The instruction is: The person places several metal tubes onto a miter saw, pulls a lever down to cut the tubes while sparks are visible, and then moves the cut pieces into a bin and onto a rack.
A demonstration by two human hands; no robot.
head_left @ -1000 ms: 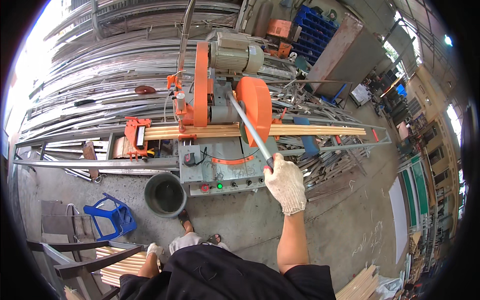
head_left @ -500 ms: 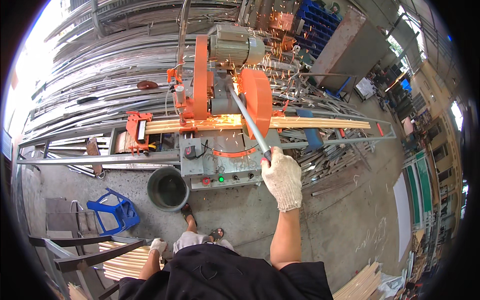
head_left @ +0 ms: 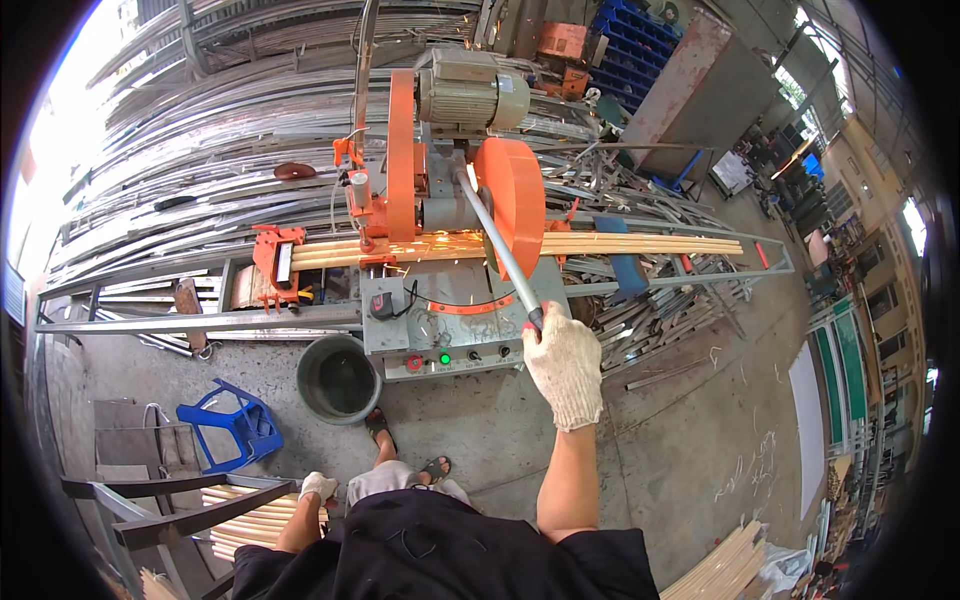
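The gloved right hand (head_left: 565, 365) has its grip closed tight round the end of the long grey lever handle (head_left: 500, 250) of the orange cut-off saw (head_left: 450, 190), which stands at 12 o'clock from the person. Sparks fly where the orange blade guard (head_left: 512, 205) meets the bundle of pale bars (head_left: 620, 244) running from 9 to 3 o'clock. The gloved left hand (head_left: 318, 487), at 7 o'clock, rests on stacked pale rods (head_left: 250, 515); how far its grip is closed cannot be told.

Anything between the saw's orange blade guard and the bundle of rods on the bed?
Nothing visible. The orange blade guard is down at the rod bundle, sparks flying at the cut. The right hand grips the lever handle.
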